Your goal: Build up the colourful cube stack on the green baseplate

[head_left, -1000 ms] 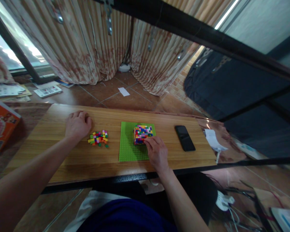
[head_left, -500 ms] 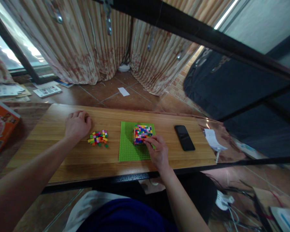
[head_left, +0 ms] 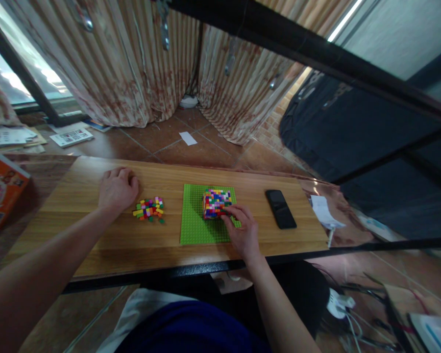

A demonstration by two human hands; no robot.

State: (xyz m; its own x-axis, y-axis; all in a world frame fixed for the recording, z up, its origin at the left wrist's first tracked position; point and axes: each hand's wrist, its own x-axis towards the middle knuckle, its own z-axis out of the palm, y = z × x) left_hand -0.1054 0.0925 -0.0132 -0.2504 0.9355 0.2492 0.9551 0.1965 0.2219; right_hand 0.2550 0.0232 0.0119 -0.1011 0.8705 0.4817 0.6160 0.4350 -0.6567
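A green baseplate [head_left: 194, 225] lies on the wooden table [head_left: 95, 235]. A block of many-coloured small bricks [head_left: 215, 202] stands on its far right part. My right hand [head_left: 244, 233] rests at the block's near right corner, fingertips pinched against its edge. A loose pile of coloured bricks [head_left: 149, 209] lies left of the plate. My left hand [head_left: 117, 189] rests on the table just left of that pile, fingers curled under into a loose fist, nothing seen in it.
A black phone [head_left: 280, 209] lies right of the plate, and a white paper slip [head_left: 323, 212] sits at the table's right end. An orange box [head_left: 0, 191] stands off the left end. Curtains and tiled floor lie beyond the far edge.
My right hand has shifted slightly right along the block's near corner, its fingers now curled onto the edge. My left hand has stayed put.
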